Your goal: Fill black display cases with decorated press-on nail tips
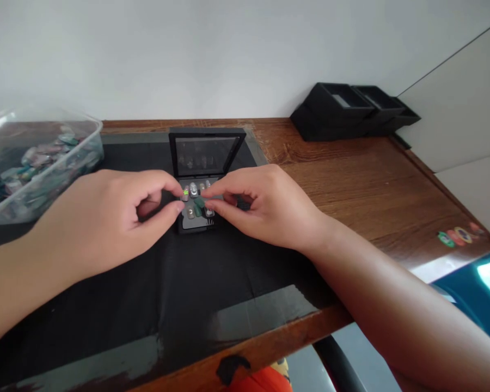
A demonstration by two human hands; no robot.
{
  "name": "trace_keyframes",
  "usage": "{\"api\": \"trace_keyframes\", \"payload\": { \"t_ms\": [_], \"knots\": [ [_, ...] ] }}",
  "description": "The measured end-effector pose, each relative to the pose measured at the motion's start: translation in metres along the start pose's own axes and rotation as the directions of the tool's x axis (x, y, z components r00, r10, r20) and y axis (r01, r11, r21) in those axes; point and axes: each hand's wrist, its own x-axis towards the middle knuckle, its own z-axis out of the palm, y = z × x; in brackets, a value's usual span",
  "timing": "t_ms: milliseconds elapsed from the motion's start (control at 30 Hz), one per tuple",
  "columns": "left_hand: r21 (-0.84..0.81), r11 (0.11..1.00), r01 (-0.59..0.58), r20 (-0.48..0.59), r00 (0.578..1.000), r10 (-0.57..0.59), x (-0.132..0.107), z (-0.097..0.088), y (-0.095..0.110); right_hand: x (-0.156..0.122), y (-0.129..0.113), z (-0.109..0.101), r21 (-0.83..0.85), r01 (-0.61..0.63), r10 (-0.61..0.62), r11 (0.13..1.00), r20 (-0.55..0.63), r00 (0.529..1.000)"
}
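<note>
- Sitting on the black mat [155,294] is a small black case [200,179], right between the two hands.
- Its clear lid [206,152] stands up at the back.
- Little fake nails [194,190] lie in rows inside the case.
- The left hand [106,223] is curled, with thumb and finger pinched close at the left edge of the case. I cannot tell if it holds a nail.
- The right hand [265,207] is curled too, its fingertips touching a green nail [199,203].
- A clear tub [36,163] of nails sits far left.
- Black boxes [351,109] sit far back on the right.
</note>
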Motion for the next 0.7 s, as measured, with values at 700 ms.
{"api": "trace_keyframes", "payload": {
  "t_ms": [700],
  "knots": [
    [0.237, 0.925, -0.297, -0.083, 0.943, 0.323, 0.001, 0.019, -0.018, 0.006, -0.014, 0.012, -0.095, -0.188, 0.196, 0.978, 0.092, 0.976]
  ]
}}
